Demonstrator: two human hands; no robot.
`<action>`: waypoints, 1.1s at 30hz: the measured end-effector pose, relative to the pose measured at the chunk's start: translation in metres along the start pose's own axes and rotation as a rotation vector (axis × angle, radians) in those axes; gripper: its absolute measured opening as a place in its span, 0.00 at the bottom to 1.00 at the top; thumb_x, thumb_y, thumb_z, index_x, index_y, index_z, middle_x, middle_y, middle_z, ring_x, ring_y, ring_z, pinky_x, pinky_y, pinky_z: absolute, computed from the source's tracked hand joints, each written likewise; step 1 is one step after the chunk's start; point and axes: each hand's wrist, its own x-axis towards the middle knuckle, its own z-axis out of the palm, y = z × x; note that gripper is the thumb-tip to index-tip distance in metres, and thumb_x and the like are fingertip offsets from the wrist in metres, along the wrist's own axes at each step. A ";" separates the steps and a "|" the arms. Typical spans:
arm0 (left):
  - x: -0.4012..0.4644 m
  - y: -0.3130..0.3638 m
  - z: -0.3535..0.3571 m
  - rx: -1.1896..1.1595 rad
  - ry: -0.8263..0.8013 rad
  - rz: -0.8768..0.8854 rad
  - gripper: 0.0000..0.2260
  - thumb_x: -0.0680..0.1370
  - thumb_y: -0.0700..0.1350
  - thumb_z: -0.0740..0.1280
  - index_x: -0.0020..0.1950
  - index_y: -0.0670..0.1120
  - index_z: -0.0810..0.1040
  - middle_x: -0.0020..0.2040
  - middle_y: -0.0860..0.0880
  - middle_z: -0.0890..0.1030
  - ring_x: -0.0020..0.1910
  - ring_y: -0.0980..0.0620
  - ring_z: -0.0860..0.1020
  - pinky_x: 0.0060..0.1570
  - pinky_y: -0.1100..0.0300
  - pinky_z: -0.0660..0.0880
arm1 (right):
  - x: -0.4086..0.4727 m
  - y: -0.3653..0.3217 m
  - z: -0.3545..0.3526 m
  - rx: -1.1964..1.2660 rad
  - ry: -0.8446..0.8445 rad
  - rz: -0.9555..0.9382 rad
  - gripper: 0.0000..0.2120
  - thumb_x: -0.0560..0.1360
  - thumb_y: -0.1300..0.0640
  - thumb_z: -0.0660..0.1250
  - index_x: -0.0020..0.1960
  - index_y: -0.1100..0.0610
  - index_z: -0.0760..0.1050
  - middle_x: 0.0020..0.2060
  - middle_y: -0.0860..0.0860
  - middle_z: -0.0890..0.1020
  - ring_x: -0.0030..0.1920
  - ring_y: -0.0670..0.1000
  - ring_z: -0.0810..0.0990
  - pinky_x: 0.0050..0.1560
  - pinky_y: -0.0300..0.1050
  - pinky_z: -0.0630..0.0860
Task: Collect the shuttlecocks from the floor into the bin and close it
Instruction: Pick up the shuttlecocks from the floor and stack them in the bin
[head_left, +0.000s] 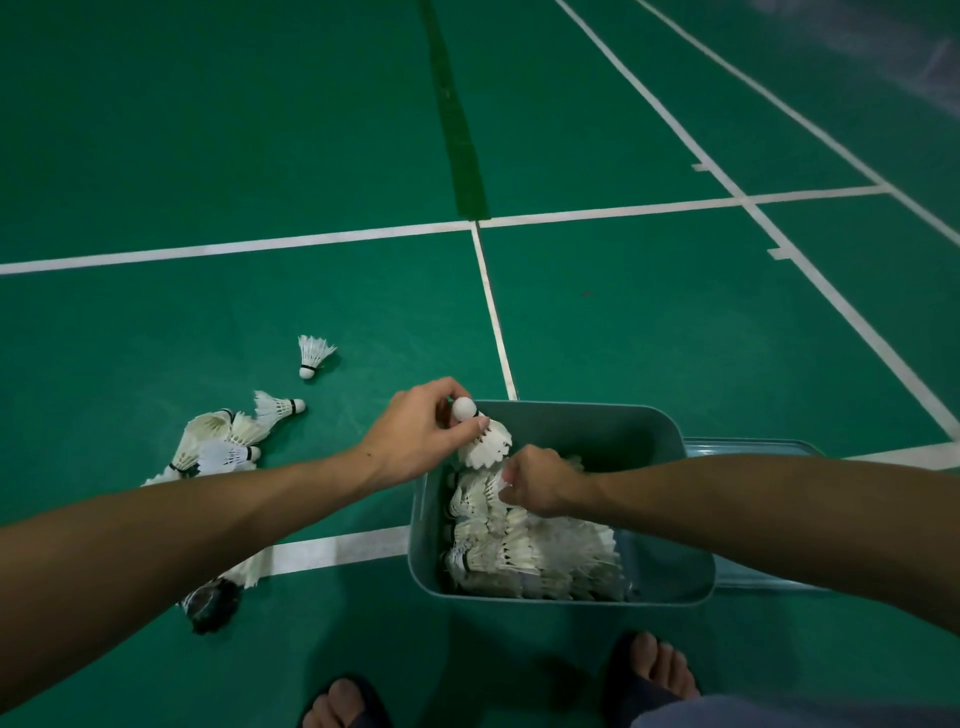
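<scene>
A grey-blue bin (670, 571) stands open on the green court floor, holding several white shuttlecocks in rows (524, 551). My left hand (421, 441) pinches a white shuttlecock (480, 439) by its cork over the bin's far left corner. My right hand (540, 486) is inside the bin, its fingers curled on the feathers of the packed shuttlecocks. Several loose shuttlecocks (223, 441) lie in a pile on the floor to the left, and one more (313, 354) lies alone beyond them. Another shuttlecock stack (249, 569) lies partly hidden under my left forearm.
The bin's lid (753, 447) lies flat on the floor behind and right of the bin. A dark object (210, 605) lies under my left forearm. My two feet in sandals (652, 675) stand just in front of the bin. White court lines cross the floor.
</scene>
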 end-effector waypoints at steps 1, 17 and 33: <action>0.000 0.000 0.000 0.006 0.002 -0.011 0.11 0.77 0.59 0.75 0.49 0.53 0.80 0.36 0.55 0.82 0.31 0.61 0.74 0.32 0.64 0.69 | 0.001 0.000 0.001 0.022 0.000 0.011 0.09 0.78 0.53 0.72 0.49 0.59 0.82 0.47 0.55 0.86 0.49 0.55 0.84 0.54 0.51 0.82; -0.004 -0.001 0.016 0.069 -0.102 -0.076 0.10 0.76 0.51 0.78 0.53 0.53 0.81 0.48 0.55 0.85 0.46 0.56 0.84 0.50 0.49 0.83 | -0.034 0.008 -0.052 0.374 0.047 -0.180 0.12 0.73 0.55 0.78 0.52 0.55 0.80 0.41 0.47 0.83 0.37 0.43 0.81 0.37 0.36 0.75; 0.011 0.004 0.061 0.403 -0.613 -0.195 0.31 0.80 0.59 0.71 0.77 0.45 0.68 0.68 0.44 0.79 0.63 0.44 0.79 0.64 0.48 0.77 | -0.043 0.035 -0.021 -0.065 0.123 -0.051 0.13 0.79 0.55 0.68 0.36 0.50 0.71 0.34 0.48 0.78 0.33 0.47 0.76 0.31 0.41 0.68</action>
